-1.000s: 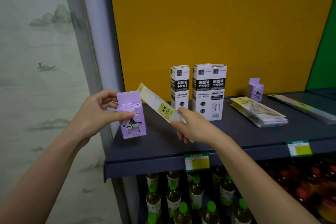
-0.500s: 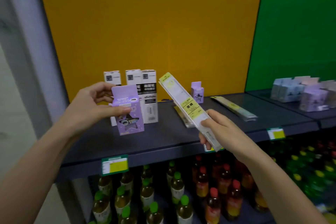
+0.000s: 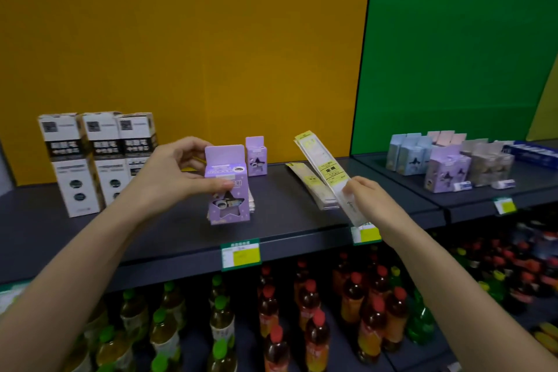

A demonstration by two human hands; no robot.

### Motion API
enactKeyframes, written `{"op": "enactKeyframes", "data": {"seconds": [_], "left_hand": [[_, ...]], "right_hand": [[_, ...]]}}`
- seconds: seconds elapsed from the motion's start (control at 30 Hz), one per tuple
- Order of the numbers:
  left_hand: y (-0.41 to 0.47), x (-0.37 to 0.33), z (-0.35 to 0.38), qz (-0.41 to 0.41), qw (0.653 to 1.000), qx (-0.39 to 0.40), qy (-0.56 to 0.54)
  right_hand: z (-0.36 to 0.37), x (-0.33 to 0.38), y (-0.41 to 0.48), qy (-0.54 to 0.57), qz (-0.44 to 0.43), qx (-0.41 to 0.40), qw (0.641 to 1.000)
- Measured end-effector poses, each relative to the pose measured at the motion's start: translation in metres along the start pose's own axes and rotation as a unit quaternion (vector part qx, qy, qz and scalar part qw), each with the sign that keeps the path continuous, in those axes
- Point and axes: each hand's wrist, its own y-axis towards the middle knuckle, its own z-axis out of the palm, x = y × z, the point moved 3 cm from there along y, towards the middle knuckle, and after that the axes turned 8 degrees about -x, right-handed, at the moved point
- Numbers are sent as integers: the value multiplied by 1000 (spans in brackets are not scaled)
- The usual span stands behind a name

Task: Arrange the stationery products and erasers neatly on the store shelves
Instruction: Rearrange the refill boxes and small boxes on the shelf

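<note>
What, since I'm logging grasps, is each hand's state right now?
Left hand: grips the purple box.
Right hand: pinches the long flat packet.

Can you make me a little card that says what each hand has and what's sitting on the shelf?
Left hand: holds a purple star box, upright
Right hand: pinches a long yellow-labelled packet, tilted
Shelf, left: three black-and-white boxes standing in a row
Shelf, back: one small purple box
Shelf, middle: more long packets lying flat
Right shelf: pale boxes grouped together
Below: drink bottles
</note>
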Motion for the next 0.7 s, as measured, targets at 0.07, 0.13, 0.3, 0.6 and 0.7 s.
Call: {"op": "enactKeyframes", "data": {"seconds": [0.07, 0.13, 0.3, 0.6, 0.7], "left_hand": [[13, 4, 16, 0, 1000, -1, 9], [28, 9, 32, -1, 1000, 0, 19], [67, 22, 63, -11, 999, 5, 35], [105, 46, 90, -21, 999, -15, 33], [113, 51, 93, -30, 999, -24, 35]], "right_hand": [[-3, -8, 25, -21, -2, -3, 1000], [2, -15, 49, -36, 2, 11, 999], [26, -27, 100, -70, 6, 45, 997], [48, -40, 135, -109, -11, 42, 993], [51, -41, 135, -140, -39, 33, 989]]}}
